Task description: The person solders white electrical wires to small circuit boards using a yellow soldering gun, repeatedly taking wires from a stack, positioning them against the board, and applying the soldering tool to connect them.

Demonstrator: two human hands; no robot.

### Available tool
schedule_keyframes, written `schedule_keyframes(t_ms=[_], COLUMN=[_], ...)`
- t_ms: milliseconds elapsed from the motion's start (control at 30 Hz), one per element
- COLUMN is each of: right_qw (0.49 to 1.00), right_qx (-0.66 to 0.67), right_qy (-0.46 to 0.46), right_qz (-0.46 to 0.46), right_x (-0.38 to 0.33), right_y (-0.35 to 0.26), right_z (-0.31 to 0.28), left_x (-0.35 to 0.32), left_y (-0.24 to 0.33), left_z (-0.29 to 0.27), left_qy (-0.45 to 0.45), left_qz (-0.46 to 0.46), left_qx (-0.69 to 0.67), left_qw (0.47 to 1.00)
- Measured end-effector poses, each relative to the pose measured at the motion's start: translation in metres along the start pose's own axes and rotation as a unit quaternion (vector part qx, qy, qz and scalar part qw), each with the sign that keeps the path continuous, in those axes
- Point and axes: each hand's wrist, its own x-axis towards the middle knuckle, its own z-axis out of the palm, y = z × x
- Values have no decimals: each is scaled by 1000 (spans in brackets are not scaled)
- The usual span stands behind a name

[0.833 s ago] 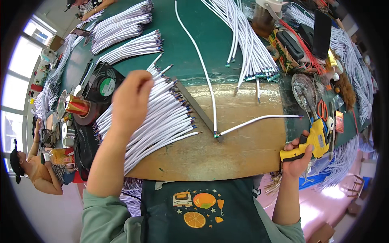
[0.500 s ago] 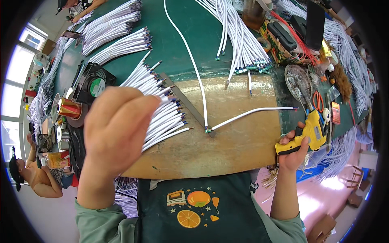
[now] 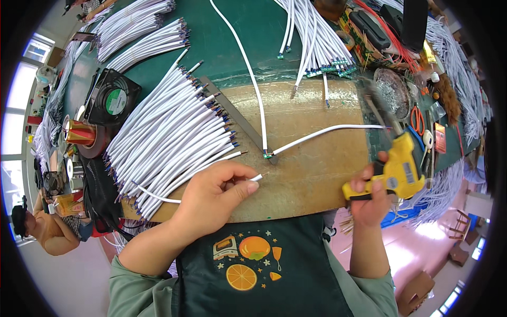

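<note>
Here, left hand (image 3: 214, 195) clamps fingers (image 3: 238, 169) on white cable (image 3: 257, 178); right hand (image 3: 371, 203) clasps soldering gun (image 3: 406, 168)

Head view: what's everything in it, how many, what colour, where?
Table: one, green, middle
Work board: one, brown, centre
Loose cables: many, white, left on work board
Cable bundles: at least two, white, upper left
Cables with circuit boards: many, white and green, top
Separate cables: two, white, centre
Metal strip: one, grey, centre
Cooling fan: one, black, left
Scissors: one pair, orange-handled, right
Soldering gun: one, yellow, right
Other people: at least two, left
The rest is too crowded to count.
Apron: one, dark green, bottom
Left hand: one, bare, centre, holding white cable
Right hand: one, bare, right, holding soldering gun
</note>
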Motion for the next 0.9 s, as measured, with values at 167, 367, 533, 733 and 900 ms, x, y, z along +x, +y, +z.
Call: schedule_keyframes(t_ms=[167,367,533,733,900], right_qw=[981,960,959,957,949], right_qx=[-115,-151,-145,-165,-177], right_qy=[-70,-155,-169,-198,-248], right_qz=[140,179,175,129,84], right_x=[-25,-30,-29,-31,-32], right_y=[22,25,27,29,30], right_z=[44,67,66,69,65], left_x=[-5,-7,-7,-6,-9], left_y=[23,32,28,22,38], left_z=[8,15,22,20,17], left_qy=[-83,-106,-100,-130,-122], left_qz=[-148,-192,-163,-123,-192], left_qx=[-76,-128,-135,-69,-123], left_qw=[983,967,972,981,966])
